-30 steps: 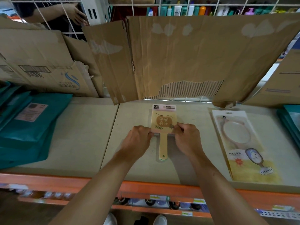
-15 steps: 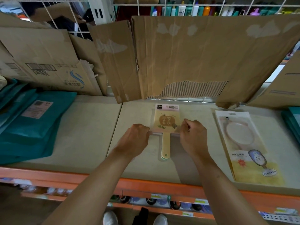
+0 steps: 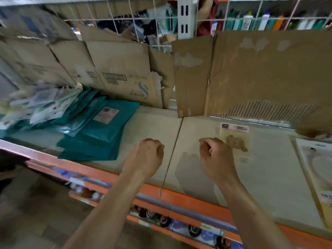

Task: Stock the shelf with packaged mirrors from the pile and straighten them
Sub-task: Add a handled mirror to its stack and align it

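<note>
A small hand mirror in a yellow card package (image 3: 235, 139) lies flat on the beige shelf board (image 3: 154, 126), its handle pointing towards me. My right hand (image 3: 215, 157) hovers just left of it, fingers curled, holding nothing. Further left, my left hand (image 3: 146, 155) hangs above the board in a loose fist, also without anything in it. A blurred pile of pale packaged mirrors (image 3: 41, 105) sits at the far left of the shelf. A larger packaged mirror (image 3: 318, 166) lies flat at the right edge.
Teal flat packages (image 3: 102, 130) are stacked between the pile and my left hand. Torn cardboard sheets (image 3: 260, 74) lean against the wire grid behind the shelf. The orange shelf lip (image 3: 197, 202) runs along the front, with bottles on the level below.
Both hands have let go of the small mirror package and moved left off it. My view has swung left, bringing the pile into sight.
</note>
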